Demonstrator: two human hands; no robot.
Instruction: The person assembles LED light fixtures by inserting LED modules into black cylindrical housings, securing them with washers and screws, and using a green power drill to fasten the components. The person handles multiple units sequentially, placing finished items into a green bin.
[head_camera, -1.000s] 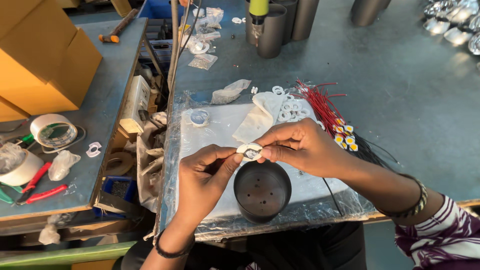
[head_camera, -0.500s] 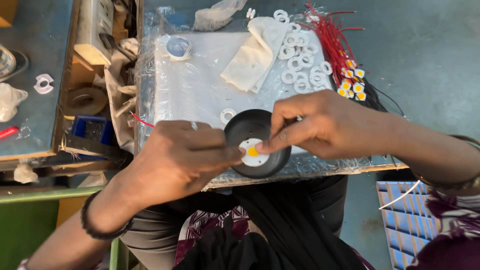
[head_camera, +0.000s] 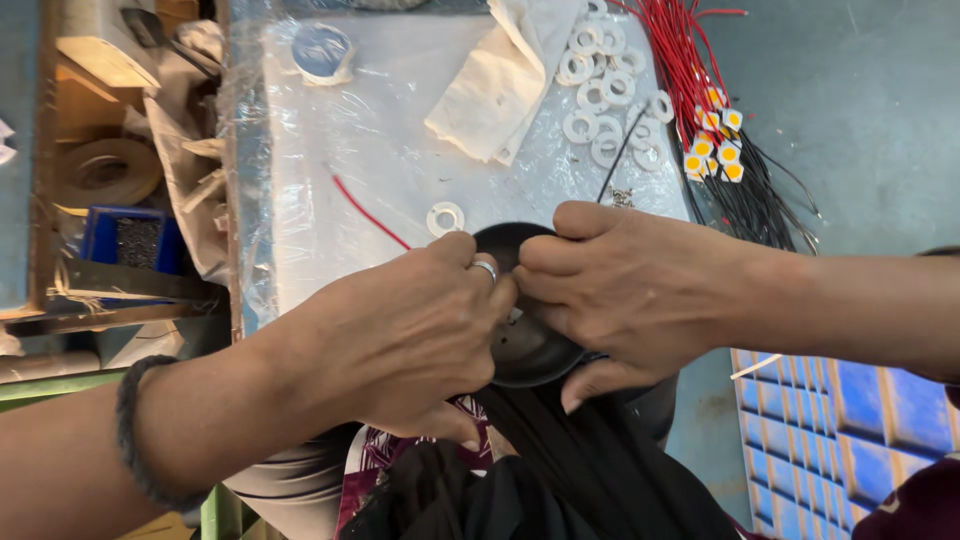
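Observation:
A round black housing (head_camera: 528, 345) sits at the near edge of the plastic-covered work table (head_camera: 340, 170). My left hand (head_camera: 400, 335) and my right hand (head_camera: 620, 290) both close over it, fingertips meeting above its middle. What lies under the fingers is hidden. A ring shows on a finger of my left hand. A red wire (head_camera: 365, 212) and a black wire (head_camera: 620, 158) run from under my hands. One loose white ring (head_camera: 445, 218) lies just beyond my left fingers.
Several white rings (head_camera: 605, 85) lie by a folded cloth (head_camera: 495, 85). A bundle of red and black wires with small yellow-centred discs (head_camera: 715, 140) lies at the right. A blue bin (head_camera: 135, 240) and tape roll (head_camera: 105, 172) sit left; blue crate (head_camera: 850, 420) lower right.
The view has dropped closer to the housing. My hands have closed together over its middle, hiding the small white and yellow part that was visible inside it half a second ago.

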